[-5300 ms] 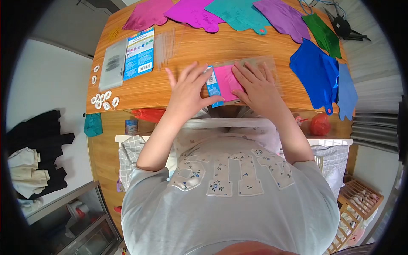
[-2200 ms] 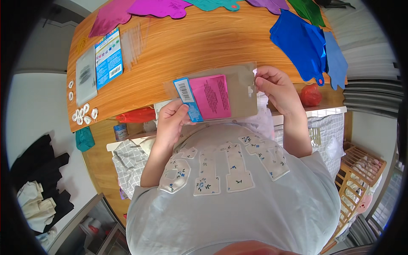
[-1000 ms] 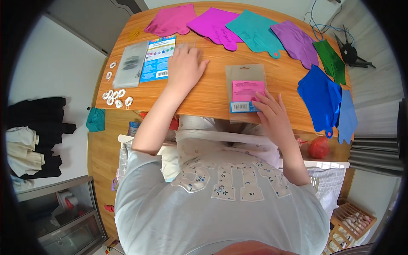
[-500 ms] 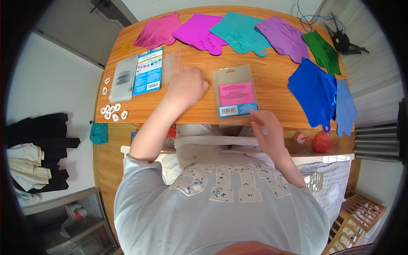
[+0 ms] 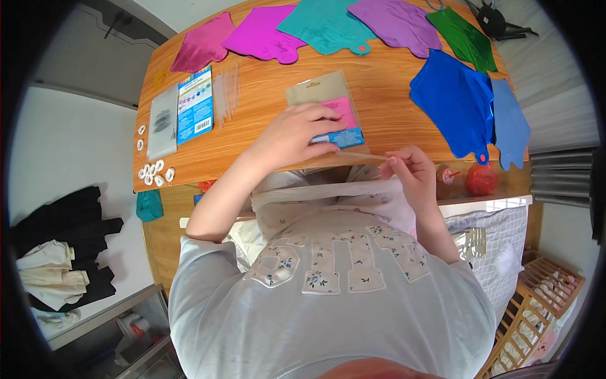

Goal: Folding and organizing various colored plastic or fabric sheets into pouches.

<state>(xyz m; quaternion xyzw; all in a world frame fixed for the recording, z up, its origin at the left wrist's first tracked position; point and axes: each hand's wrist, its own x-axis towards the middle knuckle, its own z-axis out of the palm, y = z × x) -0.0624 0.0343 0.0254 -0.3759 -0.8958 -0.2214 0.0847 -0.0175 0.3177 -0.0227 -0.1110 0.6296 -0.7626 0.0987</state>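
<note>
A clear plastic pouch (image 5: 341, 84) lies near the table's front edge, with a pink and blue card (image 5: 346, 136) inside. My left hand (image 5: 297, 134) rests flat across it, fingers stretched out and covering part of the card. By the pouch's front edge, my right hand (image 5: 411, 169) pinches the end of a thin, translucent strip (image 5: 363, 155), which looks like the pouch's flap. Where the strip joins the pouch is partly hidden by my left hand.
Flat foil balloons, including a teal one (image 5: 325, 28) and a blue one (image 5: 456, 104), curve along the back and right. At left lie clear straws (image 5: 227, 95), a blue printed card (image 5: 195, 107), a clear bag (image 5: 163, 126) and white ribbon rolls (image 5: 151, 170).
My left hand has moved right, from beside the straws onto the pouch. My right hand has gone from loosely open beside the pouch to pinching the translucent strip. The view has shifted slightly.
</note>
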